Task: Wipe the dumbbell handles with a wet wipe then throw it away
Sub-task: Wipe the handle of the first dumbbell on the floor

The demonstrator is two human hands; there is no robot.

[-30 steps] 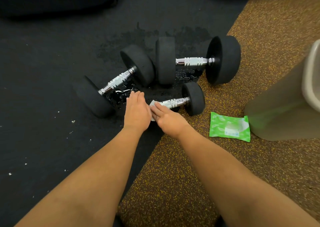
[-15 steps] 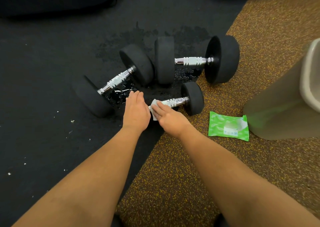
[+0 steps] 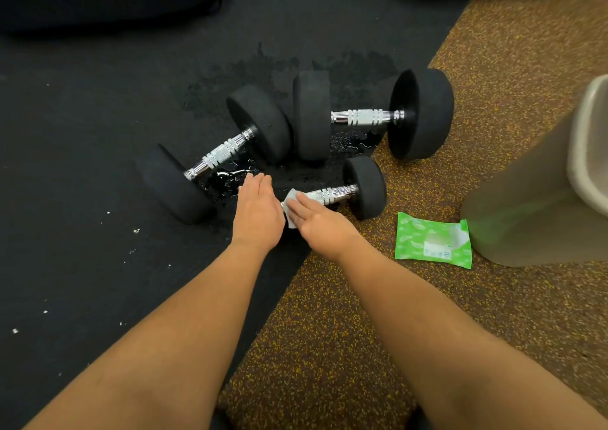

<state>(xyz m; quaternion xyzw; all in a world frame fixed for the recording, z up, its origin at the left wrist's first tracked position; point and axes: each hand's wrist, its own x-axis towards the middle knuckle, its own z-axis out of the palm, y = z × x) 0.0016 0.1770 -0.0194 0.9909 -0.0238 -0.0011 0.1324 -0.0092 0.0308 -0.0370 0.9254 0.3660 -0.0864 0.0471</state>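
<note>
White wet wipe point(image 3: 290, 205), limp I judge: my right hand point(image 3: 317, 221) presses it flat-fingered onto knurled steel handle point(image 3: 332, 194); left hand point(image 3: 258, 214) flat alongside, steadying heavy small dumbbell point(image 3: 365, 188).

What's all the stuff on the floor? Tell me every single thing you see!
left dumbbell: 1, black ends, silver handle, tilted on the black mat
back dumbbell: 1, black ends, silver handle, across the mat's edge
small dumbbell: 1, black and silver, nearest the hands
wet wipe: 1, white, on the small dumbbell's handle
wipe pack: 1, green, on the brown speckled floor beside the bin
bin: 1, beige, right edge
water drops: shiny patch on the mat below the left dumbbell's handle
left hand: 1, flat, fingers straight, just left of the wipe
right hand: 1, fingers straight, pressing the wipe
</note>
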